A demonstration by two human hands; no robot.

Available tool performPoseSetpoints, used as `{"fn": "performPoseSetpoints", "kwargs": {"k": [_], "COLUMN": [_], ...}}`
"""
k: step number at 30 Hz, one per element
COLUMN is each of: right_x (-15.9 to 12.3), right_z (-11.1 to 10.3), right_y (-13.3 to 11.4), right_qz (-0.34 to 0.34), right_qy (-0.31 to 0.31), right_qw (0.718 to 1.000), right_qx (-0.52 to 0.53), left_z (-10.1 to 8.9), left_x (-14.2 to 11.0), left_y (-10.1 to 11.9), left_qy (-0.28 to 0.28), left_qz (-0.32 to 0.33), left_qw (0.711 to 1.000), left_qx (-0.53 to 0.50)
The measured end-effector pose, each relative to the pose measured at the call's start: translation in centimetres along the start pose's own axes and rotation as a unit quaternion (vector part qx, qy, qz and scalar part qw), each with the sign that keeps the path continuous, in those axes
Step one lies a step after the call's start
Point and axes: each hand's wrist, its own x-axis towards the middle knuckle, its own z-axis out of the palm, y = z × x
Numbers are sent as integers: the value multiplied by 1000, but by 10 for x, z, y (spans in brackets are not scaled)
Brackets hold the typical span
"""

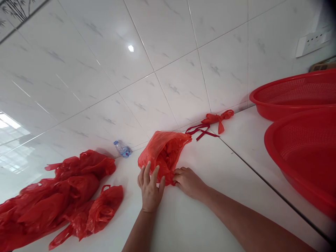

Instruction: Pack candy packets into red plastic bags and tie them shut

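A red plastic bag (154,143) stands on the white table near the tiled wall, its mouth turned to the right and crumpled red plastic showing inside. My left hand (151,189) rests against its near left side with fingers spread. At the bag's lower right edge, my right hand (187,182) has its fingers closed on the plastic rim. Dark red ribbon strips (202,131) and a knotted red bag (217,119) lie behind, by the wall.
A heap of red plastic bags (78,189) covers the table's left side. Near the wall lies a small plastic bottle (122,149). Two red baskets, a near one (275,140) and a far one (267,109), stand at the right. A dark seam (252,162) crosses the white tabletop (223,175).
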Motion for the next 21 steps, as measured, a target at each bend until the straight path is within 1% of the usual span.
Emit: {"fn": "performPoseSetpoints", "kwargs": {"k": [2,4,6,7,8,9,10,12,14,15,16,17,18,20,21], "right_x": [0,0,0,0,1,2,2,3,3,3,3,3,3,4,4], "right_z": [1,0,-3,-7,-10,-15,-20,-29,-36,-38,-39,-40,-40,-41,-42], "right_y": [-1,-2,-1,0,2,5,8,16,22,24,27,29,31,37,41], "right_qz": [1,5,29,56,92,134,176,238,255,253,250,253,261,287,299], "right_qy": [9,17,40,53,65,72,77,89,102,108,112,117,127,155,167], "right_qw": [1000,999,991,980,963,937,905,824,739,702,674,653,639,623,621], "right_qx": [8,44,125,182,246,313,380,507,616,656,686,705,713,711,705], "left_z": [7,15,24,28,32,35,38,44,50,53,56,59,61,65,66], "left_x": [4,5,5,5,5,6,7,10,14,17,19,21,23,26,26], "left_y": [-6,-13,-19,-23,-26,-30,-32,-37,-38,-39,-38,-38,-37,-36,-36], "left_qy": [-48,-83,-111,-122,-131,-139,-144,-153,-162,-165,-165,-166,-169,-175,-177], "left_qz": [-32,-63,-87,-98,-110,-125,-141,-171,-191,-198,-203,-206,-207,-210,-213], "left_qw": [998,994,990,988,985,982,979,973,967,965,964,964,963,962,961], "left_qx": [16,16,15,15,17,20,23,30,36,38,38,37,33,24,19]}}
